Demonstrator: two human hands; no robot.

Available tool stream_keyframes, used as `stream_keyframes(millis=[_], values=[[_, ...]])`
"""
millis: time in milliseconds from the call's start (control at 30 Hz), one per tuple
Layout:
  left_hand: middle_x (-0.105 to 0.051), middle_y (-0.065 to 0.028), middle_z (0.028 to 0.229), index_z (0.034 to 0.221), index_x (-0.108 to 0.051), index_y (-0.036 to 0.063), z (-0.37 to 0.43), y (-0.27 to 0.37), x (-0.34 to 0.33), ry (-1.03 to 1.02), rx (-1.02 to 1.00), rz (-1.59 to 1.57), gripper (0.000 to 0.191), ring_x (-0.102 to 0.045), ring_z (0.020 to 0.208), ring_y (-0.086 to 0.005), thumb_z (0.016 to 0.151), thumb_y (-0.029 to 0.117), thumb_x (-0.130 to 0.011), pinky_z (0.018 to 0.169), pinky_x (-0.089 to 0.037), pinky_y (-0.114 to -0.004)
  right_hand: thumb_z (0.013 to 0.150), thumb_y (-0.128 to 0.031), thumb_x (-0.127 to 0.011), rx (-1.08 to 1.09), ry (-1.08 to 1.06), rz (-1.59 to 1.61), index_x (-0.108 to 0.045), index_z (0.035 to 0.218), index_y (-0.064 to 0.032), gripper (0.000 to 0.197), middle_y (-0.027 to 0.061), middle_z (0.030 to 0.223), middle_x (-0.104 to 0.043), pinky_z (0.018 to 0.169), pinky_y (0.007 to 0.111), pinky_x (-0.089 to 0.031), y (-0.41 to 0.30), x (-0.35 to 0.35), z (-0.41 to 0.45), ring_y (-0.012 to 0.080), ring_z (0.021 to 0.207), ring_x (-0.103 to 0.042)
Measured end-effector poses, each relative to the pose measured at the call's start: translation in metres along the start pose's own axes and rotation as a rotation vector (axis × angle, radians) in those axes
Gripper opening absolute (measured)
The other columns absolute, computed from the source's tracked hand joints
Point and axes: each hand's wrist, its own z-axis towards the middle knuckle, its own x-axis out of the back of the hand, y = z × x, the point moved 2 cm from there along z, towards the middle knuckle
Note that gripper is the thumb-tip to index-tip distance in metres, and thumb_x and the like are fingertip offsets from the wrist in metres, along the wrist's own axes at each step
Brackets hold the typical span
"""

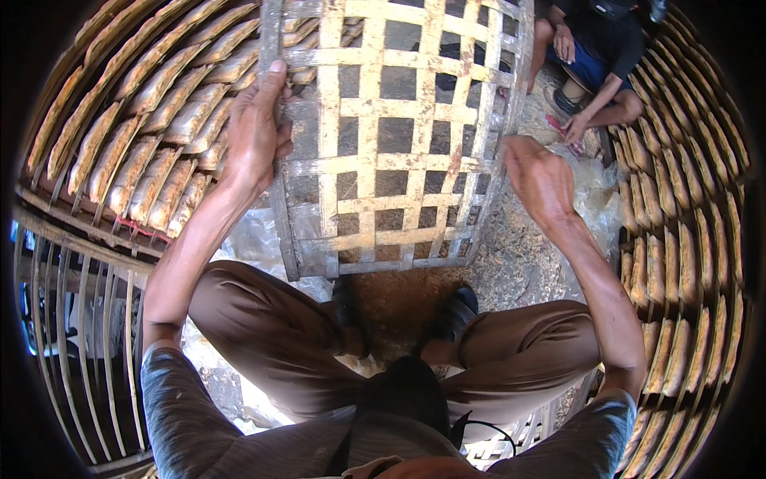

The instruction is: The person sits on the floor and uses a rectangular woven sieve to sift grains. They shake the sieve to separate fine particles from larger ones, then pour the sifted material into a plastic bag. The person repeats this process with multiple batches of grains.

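A woven bamboo lattice tray [371,158] in a wooden frame stands tilted between my hands, above my feet. My left hand [254,129] grips its left edge, thumb on the frame and fingers around the side. On the other side my right hand [541,179] is at the right edge with its fingers curled; it looks closed on the frame, though the fingertips are hidden. Nothing lies on the lattice, and the floor shows through its gaps.
Racks of tempeh-like slabs in rows rise at the left [140,173] and right [673,257]. A co-worker [604,66] crouches at the upper right, fingers on something small and red. Clear plastic sheeting [257,239] lies on the crumb-strewn floor. A slatted wooden rack [90,335] stands lower left.
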Motion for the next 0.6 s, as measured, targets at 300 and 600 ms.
stream_keyframes(millis=[300, 600], values=[[-0.037, 0.006, 0.051, 0.088, -0.055, 0.0092, 0.014, -0.004, -0.003, -0.011, -0.041, 0.076, 0.04, -0.026, 0.036, -0.0055, 0.106, 0.045, -0.057, 0.032, -0.019, -0.026, 0.093, -0.012, -0.07, -0.058, -0.354, 0.064, -0.074, 0.094, -0.0002, 0.013, 0.0202, 0.089, -0.072, 0.085, 0.047, -0.056, 0.023, 0.045, 0.009, 0.0393, 0.09, -0.07], [-0.044, 0.0047, 0.054, 0.086, -0.061, 0.0075, 0.032, -0.005, -0.013, -0.093, -0.068, 0.294, 0.044, -0.036, 0.041, -0.006, 0.105, 0.047, -0.06, 0.039, -0.03, -0.026, 0.089, -0.013, -0.075, -0.369, -0.595, 0.096, -0.075, 0.095, 0.0007, 0.014, 0.0193, 0.118, -0.07, 0.086, 0.043, -0.056, 0.001, 0.064, 0.043, 0.0375, 0.098, -0.071]])
